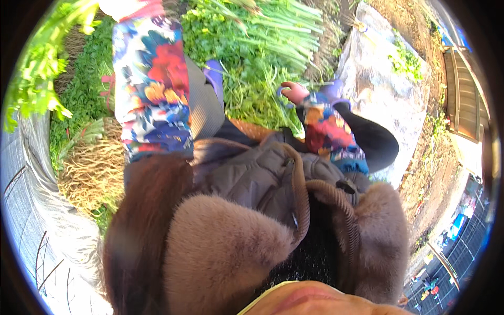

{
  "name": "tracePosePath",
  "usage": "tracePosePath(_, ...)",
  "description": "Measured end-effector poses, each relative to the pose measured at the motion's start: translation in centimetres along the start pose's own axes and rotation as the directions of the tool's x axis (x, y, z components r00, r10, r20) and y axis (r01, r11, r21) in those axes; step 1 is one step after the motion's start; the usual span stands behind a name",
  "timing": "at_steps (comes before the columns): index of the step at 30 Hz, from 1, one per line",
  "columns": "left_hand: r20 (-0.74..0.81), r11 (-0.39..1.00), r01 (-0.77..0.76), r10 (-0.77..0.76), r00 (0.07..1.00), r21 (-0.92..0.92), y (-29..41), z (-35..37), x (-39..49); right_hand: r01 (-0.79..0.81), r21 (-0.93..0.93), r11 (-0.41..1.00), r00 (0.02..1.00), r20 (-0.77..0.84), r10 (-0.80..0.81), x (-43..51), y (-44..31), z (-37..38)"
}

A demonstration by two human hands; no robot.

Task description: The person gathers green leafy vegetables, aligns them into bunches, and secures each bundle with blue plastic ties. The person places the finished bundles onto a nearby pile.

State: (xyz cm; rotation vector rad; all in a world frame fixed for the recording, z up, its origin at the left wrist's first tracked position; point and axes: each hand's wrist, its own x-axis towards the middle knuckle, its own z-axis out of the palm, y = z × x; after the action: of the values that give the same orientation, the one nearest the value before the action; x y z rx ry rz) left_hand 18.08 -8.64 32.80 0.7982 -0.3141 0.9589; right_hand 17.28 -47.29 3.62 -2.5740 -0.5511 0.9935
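My left arm in a floral sleeve cover stretches to the top left. My left hand (132, 8) is overexposed and cut off by the picture's edge. Beside it a leafy green bunch (45, 63), like celery, hangs close to the camera; whether my fingers grip it is unclear. My right hand (295, 93), in a matching sleeve, is low by my right foot with its fingers curled around a small purple loop-like handle (280, 91). What the handle belongs to is hidden. Loose leafy greens (260, 94) lie between my feet, with long pale-green stalks (287, 35) beyond them.
Purple shoes (214, 76) are on my feet. Bundled greens with tan roots (92, 169) lie at the left by a pale sheet (39, 157). A clear plastic sheet (378, 102) bearing a few leaves (405, 59) spreads at the right, beside bare soil (427, 177).
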Motion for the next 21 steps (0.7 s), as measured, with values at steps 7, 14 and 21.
tracePosePath(7,0.142,0.871,0.150,-0.094,0.985,-0.468,-4.1,2.7,-2.8,0.313,0.922,-0.228,0.702,-0.387,-0.598,-2.7,-14.5,-6.3)
tracePosePath(14,-0.327,0.787,0.398,-0.575,0.750,-0.471,-11.4,2.8,-18.4,0.368,0.323,-0.872,0.801,-0.586,0.121,1.2,-12.8,-16.4)
tracePosePath(21,0.130,-0.144,0.939,-0.973,-0.192,0.312,-7.7,9.3,-25.1,0.649,0.653,-0.390,0.699,-0.714,-0.032,-3.3,-9.2,-21.9)
